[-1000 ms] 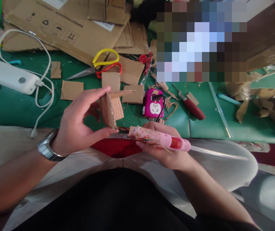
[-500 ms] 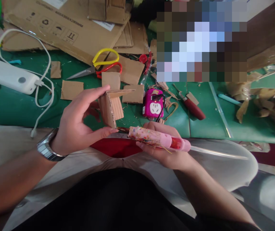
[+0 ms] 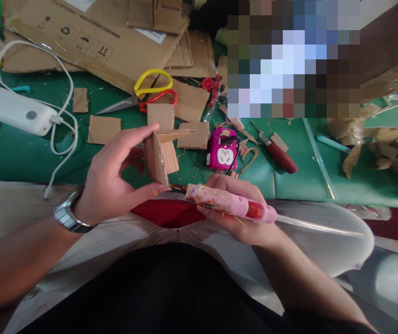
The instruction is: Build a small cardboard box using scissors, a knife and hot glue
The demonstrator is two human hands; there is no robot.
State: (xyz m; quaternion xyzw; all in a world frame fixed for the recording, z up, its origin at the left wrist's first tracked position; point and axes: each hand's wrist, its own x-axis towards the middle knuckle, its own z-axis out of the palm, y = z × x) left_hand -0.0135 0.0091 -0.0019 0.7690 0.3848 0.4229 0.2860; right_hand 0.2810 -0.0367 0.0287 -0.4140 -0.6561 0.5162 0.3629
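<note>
Nearest you, your two hands are meeting above your lap, at the near edge of the green table [image 3: 254, 183]. Your left hand [image 3: 110, 178], wearing a watch [image 3: 72, 214], is gripping one folded cardboard piece [image 3: 167, 155], index finger on its top edge and thumb at its lower corner; its other fingers are partly hiding behind it. Your right hand [image 3: 249, 229] is wrapping around one pink glue gun [image 3: 211, 198], whose dark nozzle [image 3: 178, 187] is pointing left at that lower corner, just beside your thumb. A clear glue stick [image 3: 317, 226] is sticking out of its back.

Beyond your hands, one magenta socket block [image 3: 223, 150] is sitting close to your right hand, a black cable running down over it. To its right are lying one red-handled tool [image 3: 280, 157], one clear rod [image 3: 319, 160] and one pale blue stick [image 3: 333, 144]. Three small loose cardboard squares are lying flat: two to the left [image 3: 80, 99] [image 3: 104, 130], one behind your piece [image 3: 195, 135].

Farther off, one pair of scissors [image 3: 118, 105] is pointing its blades left, toward one white power bank [image 3: 14, 109] with a looping white cable [image 3: 71, 74]. A big printed carton sheet [image 3: 91, 32] is filling the far left. A pixelated patch is hiding the far right.

Compared with the earlier frame, your left hand is staying put, while the glue stick's rear end is sitting slightly lower and farther right.
</note>
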